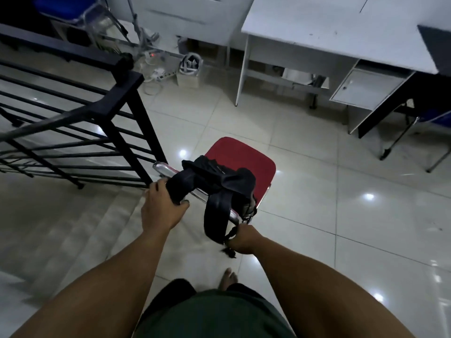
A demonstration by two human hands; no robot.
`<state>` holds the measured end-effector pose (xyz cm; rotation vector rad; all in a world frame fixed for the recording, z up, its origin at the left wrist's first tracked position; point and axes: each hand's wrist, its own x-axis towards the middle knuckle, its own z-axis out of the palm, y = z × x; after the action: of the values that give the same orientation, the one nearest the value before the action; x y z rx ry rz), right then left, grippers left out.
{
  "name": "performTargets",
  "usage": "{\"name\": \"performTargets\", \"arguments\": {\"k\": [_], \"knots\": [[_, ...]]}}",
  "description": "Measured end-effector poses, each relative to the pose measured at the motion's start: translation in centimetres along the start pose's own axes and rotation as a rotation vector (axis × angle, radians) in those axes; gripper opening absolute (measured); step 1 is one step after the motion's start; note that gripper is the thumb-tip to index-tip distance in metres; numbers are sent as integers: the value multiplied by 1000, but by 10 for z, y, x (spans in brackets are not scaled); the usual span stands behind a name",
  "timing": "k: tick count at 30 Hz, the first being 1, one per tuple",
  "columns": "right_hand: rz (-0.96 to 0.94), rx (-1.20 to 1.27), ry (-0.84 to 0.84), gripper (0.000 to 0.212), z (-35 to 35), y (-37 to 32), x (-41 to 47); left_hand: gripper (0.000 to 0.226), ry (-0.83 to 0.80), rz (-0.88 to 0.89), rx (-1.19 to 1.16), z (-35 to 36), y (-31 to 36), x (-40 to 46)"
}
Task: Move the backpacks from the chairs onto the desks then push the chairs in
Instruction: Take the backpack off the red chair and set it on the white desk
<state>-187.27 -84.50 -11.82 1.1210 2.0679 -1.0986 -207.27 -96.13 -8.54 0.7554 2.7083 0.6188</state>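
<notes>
At the centre of the frame: a black backpack (219, 178) lies slumped over the chrome backrest of the red chair (246, 158), part of it on the seat and its straps hanging toward the lower edge.
Left grip: the left hand (159, 207) is curled round a padded shoulder strap (179, 187) where it crosses the chair's back rail.
Right grip: the right hand (244, 240) pinches the thin webbing tail at the bottom of the other strap loop (whether it also touches the rail, I cannot tell).
Feel: the bag looks soft and floppy, sagging flat, so probably light and near empty; it should fold and swing when lifted.
Where to hold: the padded straps look like the sounder hold; the thin tail may slip or let the body dangle.
Snag risk: a loop could catch on the rail.
Destination: the white tabletop (336, 30) at upper right, well apart from the chair.
</notes>
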Motion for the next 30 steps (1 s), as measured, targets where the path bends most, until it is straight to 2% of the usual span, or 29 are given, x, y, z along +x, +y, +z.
{"name": "performTargets", "arguments": {"k": [5,8,13,18,20,24,26,28,30], "knots": [[59,184,-271,66,-5,-6,-7,62,33,20,11,4,1,1],[83,309,-382,74,-3,-18,-7,64,-2,52,1,4,-4,9],[112,383,-381,83,10,-39,-14,61,-58,184,95,-10,-22,27],[226,257,-376,89,-5,-20,-30,66,4,363,260,-26,-37,50],[254,223,-342,87,-21,-11,-39,66,20,437,288,-34,-37,62],[260,139,-167,61,-54,0,-48,61,-3,576,356,-53,-30,91],[273,78,-73,64,-64,6,-40,58,-3,643,401,-60,-24,105],[316,-42,16,62,-69,6,-32,57,14,694,475,-64,-18,116],[345,-187,144,52,-72,2,-30,60,-3,685,525,-67,-15,121]]}}
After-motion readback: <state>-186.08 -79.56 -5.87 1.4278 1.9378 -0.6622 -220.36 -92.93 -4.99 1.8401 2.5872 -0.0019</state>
